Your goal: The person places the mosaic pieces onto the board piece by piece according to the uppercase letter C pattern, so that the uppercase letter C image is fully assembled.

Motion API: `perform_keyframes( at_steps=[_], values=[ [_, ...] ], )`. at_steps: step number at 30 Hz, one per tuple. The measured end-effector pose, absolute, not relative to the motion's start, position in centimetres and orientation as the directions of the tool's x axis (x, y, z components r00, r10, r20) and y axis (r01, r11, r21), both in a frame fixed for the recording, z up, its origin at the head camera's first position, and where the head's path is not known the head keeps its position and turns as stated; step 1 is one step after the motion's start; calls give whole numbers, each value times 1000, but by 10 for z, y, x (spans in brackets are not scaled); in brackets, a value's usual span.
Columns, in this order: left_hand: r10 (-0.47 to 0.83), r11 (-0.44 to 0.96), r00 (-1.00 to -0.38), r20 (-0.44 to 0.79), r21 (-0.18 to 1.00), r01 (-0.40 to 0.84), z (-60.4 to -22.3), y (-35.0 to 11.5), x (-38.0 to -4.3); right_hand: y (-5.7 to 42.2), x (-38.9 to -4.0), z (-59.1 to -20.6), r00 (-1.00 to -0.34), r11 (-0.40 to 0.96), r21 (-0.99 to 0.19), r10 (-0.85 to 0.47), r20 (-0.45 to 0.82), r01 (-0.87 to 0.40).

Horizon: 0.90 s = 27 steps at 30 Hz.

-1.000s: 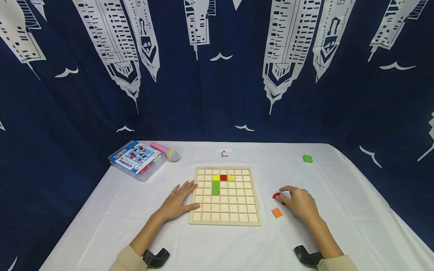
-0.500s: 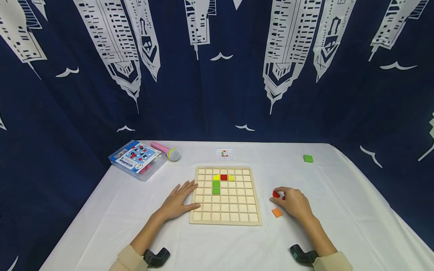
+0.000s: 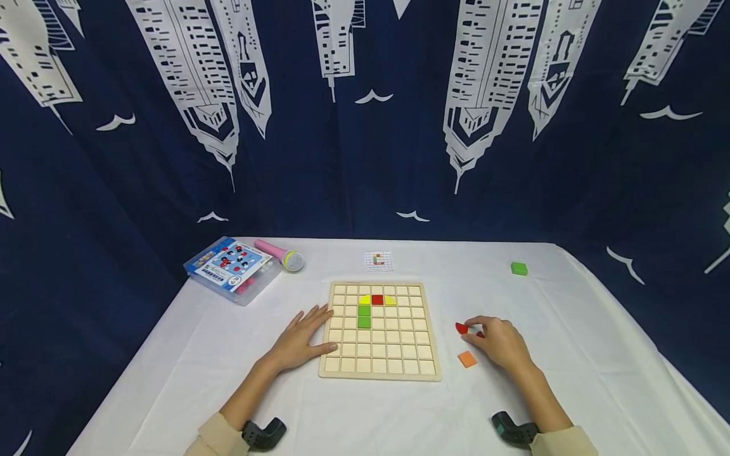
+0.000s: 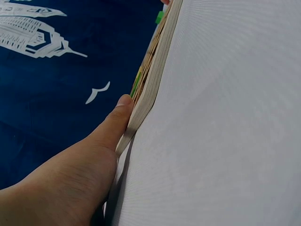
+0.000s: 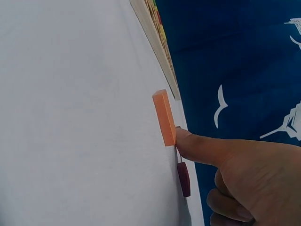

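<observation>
My left hand (image 3: 298,338) lies spread at the left edge of a wooden grid board (image 3: 393,366), thumb and fingertips on its rim. In the left wrist view, its thumb (image 4: 115,122) presses on the board's edge. Right of the board, my right hand (image 3: 502,341) pinches a small red tile with a curved side (image 3: 461,328) between index finger and thumb, low over the cloth. A second red tile (image 3: 480,334) is partly hidden under that hand. An orange square tile (image 3: 467,359) lies just below; in the right wrist view, the thumb (image 5: 197,146) appears beside it.
The board holds two yellow tiles (image 3: 364,300), a red tile (image 3: 377,299) and two green tiles (image 3: 364,316). Behind it lies a pattern card (image 3: 379,261). A plastic box (image 3: 232,269) and a pink toy microphone (image 3: 279,254) sit back left; a green tile (image 3: 519,268) is back right.
My right hand has moved slightly left and then back a little, and the red tile at its fingertips has turned and shifted slightly left. My left hand stays on the board.
</observation>
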<state>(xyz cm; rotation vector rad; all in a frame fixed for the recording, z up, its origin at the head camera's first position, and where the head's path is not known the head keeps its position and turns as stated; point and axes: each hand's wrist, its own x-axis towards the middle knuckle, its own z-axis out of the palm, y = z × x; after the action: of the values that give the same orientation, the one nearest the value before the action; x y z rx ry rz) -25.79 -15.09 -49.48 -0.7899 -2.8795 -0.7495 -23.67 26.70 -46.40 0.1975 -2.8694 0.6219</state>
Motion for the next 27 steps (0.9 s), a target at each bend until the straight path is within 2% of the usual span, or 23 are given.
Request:
perform_keyframes(
  at_steps=[7, 19, 27],
  values=[
    [464, 751, -867, 182, 438, 494, -494, -153, -257, 243, -241, -456, -946, 873, -413, -147, 290, -262],
    [470, 751, -863, 184, 429, 501, -493, -152, -258, 134, -241, -453, -846, 775, -381, -356, 396, -504],
    [478, 749, -859, 182, 427, 507, -492, -152, -258, 105, -243, -462, -843, 768, -373, -393, 367, -521]
  ],
)
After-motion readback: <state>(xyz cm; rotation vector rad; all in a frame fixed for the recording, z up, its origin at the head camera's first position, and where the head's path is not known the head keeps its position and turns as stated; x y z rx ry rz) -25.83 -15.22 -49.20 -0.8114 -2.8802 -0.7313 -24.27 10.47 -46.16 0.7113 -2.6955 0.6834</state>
